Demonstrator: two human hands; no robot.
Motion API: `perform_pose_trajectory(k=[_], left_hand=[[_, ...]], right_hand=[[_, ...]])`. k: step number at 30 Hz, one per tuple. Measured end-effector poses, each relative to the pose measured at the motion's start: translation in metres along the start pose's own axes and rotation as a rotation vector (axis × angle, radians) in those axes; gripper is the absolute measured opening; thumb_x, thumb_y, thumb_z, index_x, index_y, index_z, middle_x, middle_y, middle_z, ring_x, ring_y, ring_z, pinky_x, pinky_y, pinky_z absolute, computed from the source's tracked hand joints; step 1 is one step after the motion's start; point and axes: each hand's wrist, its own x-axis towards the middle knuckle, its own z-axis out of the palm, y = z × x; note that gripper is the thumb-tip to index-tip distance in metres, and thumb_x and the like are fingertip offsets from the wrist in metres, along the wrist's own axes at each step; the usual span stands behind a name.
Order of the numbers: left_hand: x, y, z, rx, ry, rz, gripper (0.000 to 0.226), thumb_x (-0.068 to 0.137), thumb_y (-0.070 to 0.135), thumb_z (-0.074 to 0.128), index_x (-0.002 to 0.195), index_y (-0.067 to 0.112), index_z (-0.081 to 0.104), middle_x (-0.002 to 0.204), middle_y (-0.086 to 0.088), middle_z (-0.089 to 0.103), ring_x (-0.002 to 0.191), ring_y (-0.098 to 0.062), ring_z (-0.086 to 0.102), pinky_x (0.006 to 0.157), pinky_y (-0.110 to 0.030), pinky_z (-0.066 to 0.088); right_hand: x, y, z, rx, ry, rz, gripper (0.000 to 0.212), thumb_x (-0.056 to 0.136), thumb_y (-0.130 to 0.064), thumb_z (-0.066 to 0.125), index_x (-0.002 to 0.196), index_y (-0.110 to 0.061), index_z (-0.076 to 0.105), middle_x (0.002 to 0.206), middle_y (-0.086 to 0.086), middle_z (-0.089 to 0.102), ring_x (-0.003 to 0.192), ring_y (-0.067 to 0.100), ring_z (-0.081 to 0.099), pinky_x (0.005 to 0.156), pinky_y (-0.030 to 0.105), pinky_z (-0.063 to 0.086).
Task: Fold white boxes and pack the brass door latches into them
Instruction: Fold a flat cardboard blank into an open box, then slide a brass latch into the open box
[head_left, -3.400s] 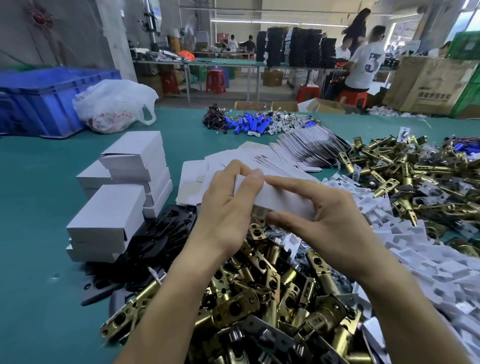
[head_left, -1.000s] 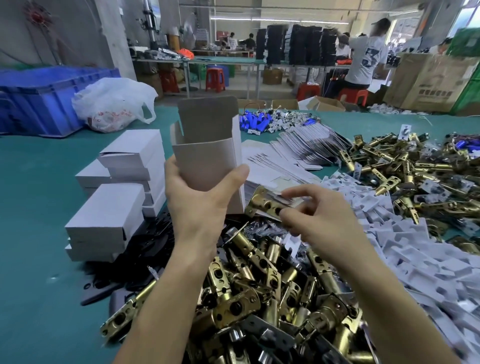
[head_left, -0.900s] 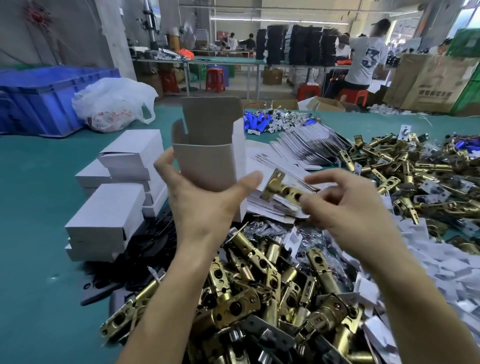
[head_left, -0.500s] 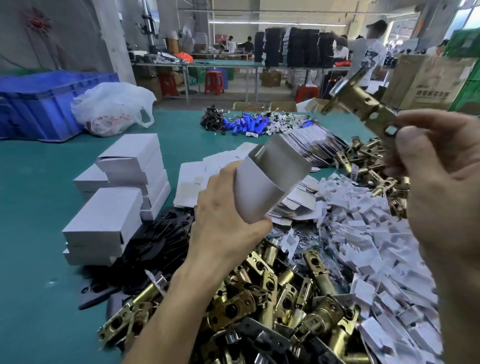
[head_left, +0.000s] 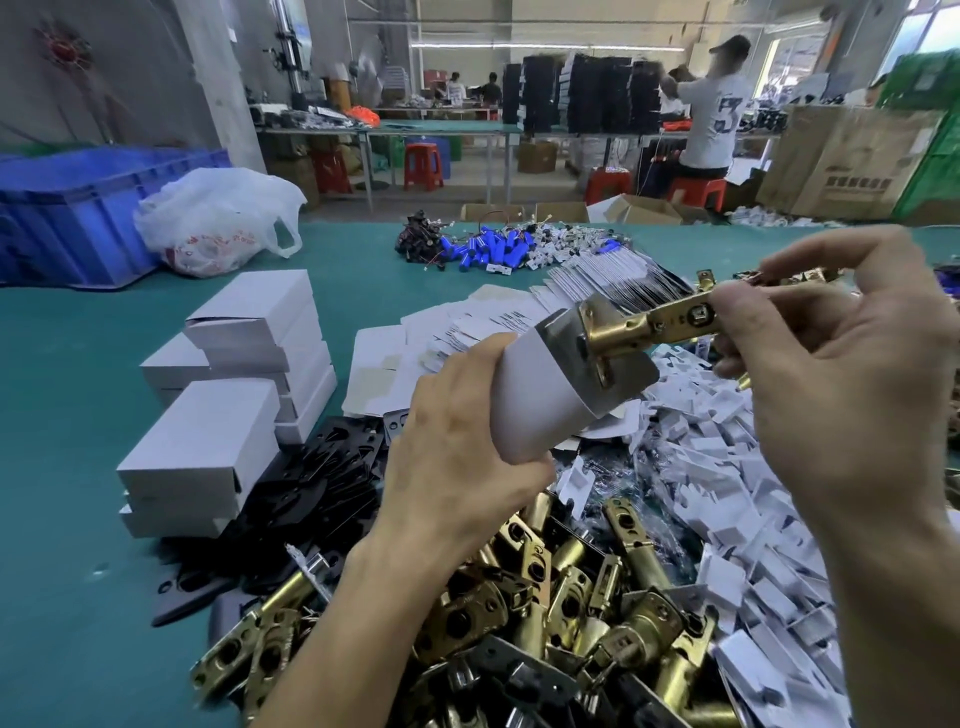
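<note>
My left hand grips a folded white box, tilted with its open mouth pointing up and right. My right hand pinches a brass door latch by its tail end. The latch's faceplate end sits in the box's mouth. A heap of loose brass latches lies on the table just below my hands. Flat unfolded white box blanks are fanned out behind the box.
Stacked closed white boxes stand at the left beside black metal plates. Small white card pieces cover the right. Blue cylinders, a white plastic bag and a blue crate sit farther back on the green table.
My right hand brought the latch down from high at the right and put its faceplate end into the box's mouth. My left hand kept holding the tilted box.
</note>
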Motion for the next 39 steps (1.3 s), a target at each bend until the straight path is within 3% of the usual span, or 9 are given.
perform_pose_trajectory(k=[9,15,19,23,27,30,32,36,39], left_hand=[[0.001,0.006,0.0,-0.08,0.07,0.023,0.084,0.063,0.035,0.075,0.141,0.027,0.044,0.123,0.01,0.055,0.108,-0.018,0.053,0.081,-0.044,0.052],[0.002,0.003,0.003,-0.149,0.076,0.023,0.084,0.065,0.038,0.077,0.139,0.032,0.04,0.123,0.012,0.054,0.107,-0.014,0.055,0.079,-0.04,0.054],[0.002,0.0,0.006,-0.191,0.087,0.015,0.078,0.065,0.037,0.078,0.134,0.036,0.042,0.118,0.013,0.055,0.102,-0.013,0.057,0.075,-0.037,0.055],[0.004,-0.001,0.005,-0.263,0.15,-0.016,0.075,0.066,0.041,0.081,0.13,0.038,0.041,0.114,0.012,0.057,0.096,-0.01,0.061,0.067,-0.027,0.055],[0.005,-0.001,0.005,-0.317,0.201,-0.085,0.075,0.064,0.044,0.082,0.126,0.036,0.042,0.112,0.011,0.058,0.095,-0.009,0.062,0.067,-0.021,0.053],[0.007,-0.002,0.001,-0.458,0.234,-0.197,0.08,0.059,0.051,0.083,0.125,0.037,0.04,0.11,0.011,0.06,0.088,-0.004,0.065,0.064,-0.017,0.055],[0.01,-0.002,-0.002,-0.644,0.243,-0.327,0.083,0.056,0.051,0.084,0.124,0.036,0.039,0.111,0.007,0.061,0.088,-0.005,0.068,0.07,-0.026,0.062],[0.019,-0.01,-0.005,-1.078,0.289,-0.52,0.084,0.05,0.045,0.086,0.124,0.032,0.047,0.103,0.006,0.066,0.087,-0.009,0.071,0.084,-0.054,0.061],[0.019,-0.014,-0.003,-1.054,0.323,-0.5,0.09,0.047,0.045,0.086,0.126,0.029,0.045,0.088,0.016,0.071,0.086,-0.01,0.07,0.085,-0.05,0.061]], right_hand=[[-0.006,-0.011,0.015,0.001,-0.023,0.055,0.029,0.084,-0.027,0.078,0.096,-0.026,0.052,0.076,-0.013,0.072,0.065,0.014,0.07,0.062,0.048,0.057],[-0.013,-0.012,0.026,-0.163,-0.083,-0.092,0.01,0.083,-0.035,0.077,0.084,-0.031,0.068,0.07,-0.02,0.057,0.059,0.008,0.052,0.056,0.027,0.042],[-0.013,-0.004,0.028,-0.208,-0.173,-0.062,0.006,0.085,-0.036,0.072,0.088,-0.031,0.073,0.09,-0.001,0.058,0.083,0.006,0.051,0.072,0.028,0.046],[-0.013,-0.004,0.031,-0.123,-0.196,-0.038,0.015,0.096,-0.039,0.06,0.085,-0.04,0.07,0.094,-0.007,0.06,0.091,0.001,0.053,0.07,0.018,0.041],[-0.016,-0.008,0.034,-0.033,-0.238,-0.003,0.006,0.094,-0.033,0.064,0.095,-0.038,0.067,0.098,-0.011,0.065,0.081,0.002,0.065,0.063,0.029,0.054],[-0.017,-0.006,0.032,0.032,-0.311,0.109,0.014,0.089,-0.03,0.068,0.101,-0.034,0.063,0.089,-0.011,0.067,0.069,0.013,0.07,0.059,0.036,0.059],[-0.016,0.003,0.029,-0.071,-0.398,0.192,0.013,0.089,-0.028,0.067,0.098,-0.035,0.061,0.083,-0.009,0.067,0.065,0.013,0.069,0.059,0.038,0.059],[-0.014,0.036,0.019,-0.508,-0.72,0.406,0.012,0.094,-0.023,0.063,0.104,-0.029,0.065,0.087,-0.011,0.066,0.073,0.008,0.064,0.062,0.023,0.05],[-0.012,0.063,0.012,-0.694,-0.694,0.519,0.02,0.094,-0.011,0.059,0.11,-0.02,0.066,0.105,0.004,0.068,0.083,0.02,0.063,0.075,0.035,0.053]])
